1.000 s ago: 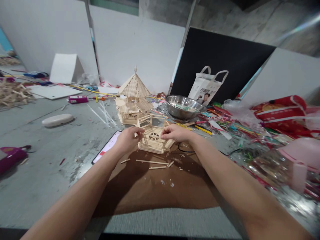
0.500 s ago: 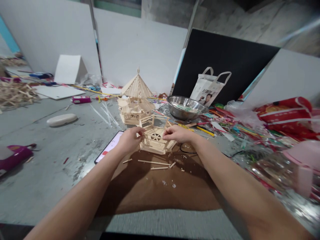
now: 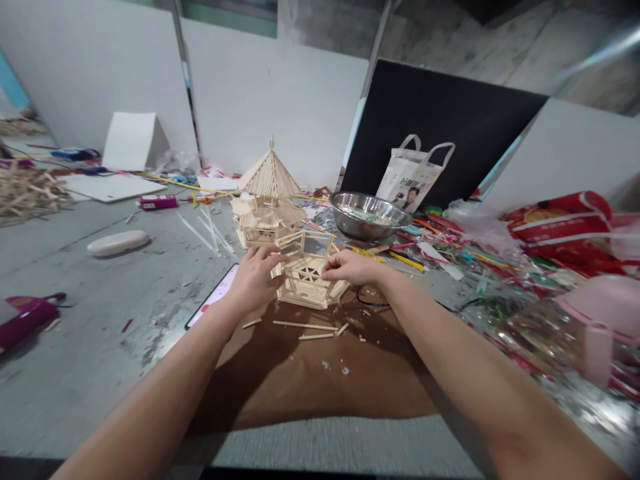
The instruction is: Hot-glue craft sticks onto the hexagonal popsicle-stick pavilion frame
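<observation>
My left hand [image 3: 256, 277] is at the left edge of the stick frame [image 3: 300, 295], fingers parted; my right hand [image 3: 356, 267] is at its right edge, fingers bent close, grasping what I can't tell. Brown paper [image 3: 325, 400] lies beneath it, a tower [image 3: 271, 175] behind.

The person's long, smooth, bare left forearm [image 3: 175, 380] and equally long, bare right forearm [image 3: 450, 353] taper toward slim, uncovered wrists [image 3: 391, 281] and widen toward the lower edge of view. The slender-fingered left hand [image 3: 256, 277] and the compact right hand [image 3: 356, 267] are likewise bare.
</observation>
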Available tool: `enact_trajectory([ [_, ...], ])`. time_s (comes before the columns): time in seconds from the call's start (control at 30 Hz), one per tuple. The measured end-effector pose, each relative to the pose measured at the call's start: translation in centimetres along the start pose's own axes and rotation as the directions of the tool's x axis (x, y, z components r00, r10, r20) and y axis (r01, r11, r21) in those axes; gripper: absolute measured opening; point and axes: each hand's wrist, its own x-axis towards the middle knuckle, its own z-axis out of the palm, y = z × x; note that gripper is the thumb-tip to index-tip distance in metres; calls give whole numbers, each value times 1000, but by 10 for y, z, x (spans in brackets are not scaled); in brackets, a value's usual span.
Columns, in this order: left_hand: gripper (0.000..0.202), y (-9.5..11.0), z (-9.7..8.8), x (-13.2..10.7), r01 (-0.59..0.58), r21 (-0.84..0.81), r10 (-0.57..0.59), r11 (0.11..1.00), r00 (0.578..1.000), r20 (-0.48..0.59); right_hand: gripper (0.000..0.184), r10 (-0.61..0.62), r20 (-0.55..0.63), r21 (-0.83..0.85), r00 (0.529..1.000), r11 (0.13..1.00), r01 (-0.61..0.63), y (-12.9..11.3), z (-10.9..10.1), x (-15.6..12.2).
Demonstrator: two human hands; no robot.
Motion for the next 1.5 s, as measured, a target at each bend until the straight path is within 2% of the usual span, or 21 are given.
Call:
enact_trajectory([
  [0.13, 29, 6, 0, 1, -21, 34, 21, 999, 1000, 2, 17, -12, -5, -21, 1000, 1000, 12, 1, -1, 1],
  [0.3, 30, 25, 0, 9, -147, 32, 145, 989, 988, 49, 17, -22, -15, -28, 1000, 999, 22, 2, -1, 1],
  [0.4, 21, 34, 2, 14, -184, 41, 181, 982, 981, 68, 16, -36, -18, -28, 999, 999, 35, 3, 0, 3],
  [0.47, 19, 35, 3, 16, -200, 75, 194, 977, 978, 77, 16, -41, -18, -33, 999, 999, 40, 4, 0, 3],
  [0.57, 25, 33, 5, 16, -223, 125, 215, 967, 974, 72, 18, -47, -28, -22, 998, 999, 47, 6, 0, 0],
  [0.67, 27, 31, 6, 15, -219, 140, 215, 966, 976, 46, 24, -70, -128, -24, 989, 997, 67, 9, 2, -9],
  [0.77, 26, 30, 6, 15, -212, 118, 208, 970, 977, 46, 26, -78, -290, -75, 954, 995, 58, 15, 7, -24],
  [0.87, 24, 31, 5, 15, -193, 78, 188, 978, 980, 60, 23, -109, -427, -144, 897, 988, 52, 21, 18, -37],
  [1.03, 24, 40, -2, 12, -191, 57, 188, 980, 981, 52, 17, -355, -572, -297, 739, 930, 217, 19, 37, -53],
  [1.1, 24, 47, -6, 8, -214, 51, 210, 976, 975, 73, 15, -400, -594, -332, 698, 912, 240, 16, 44, -60],
  [1.23, 21, 67, -6, -4, -234, -25, 235, 972, 959, 155, 15, -452, -589, -396, 670, 884, 248, 12, 61, -70],
  [1.37, 24, 85, 3, -21, -152, -95, 171, 984, 955, 243, 17, -455, -579, -409, 676, 880, 242, 12, 77, -79],
  [1.43, 26, 89, 9, -28, -106, -143, 142, 984, 954, 265, 19, -417, -579, -387, 701, 897, 214, 18, 78, -85],
  [1.5, 27, 91, 14, -34, -48, -258, 117, 965, 959, 257, 23, -315, -628, -348, 712, 932, 105, 30, 70, -94],
])
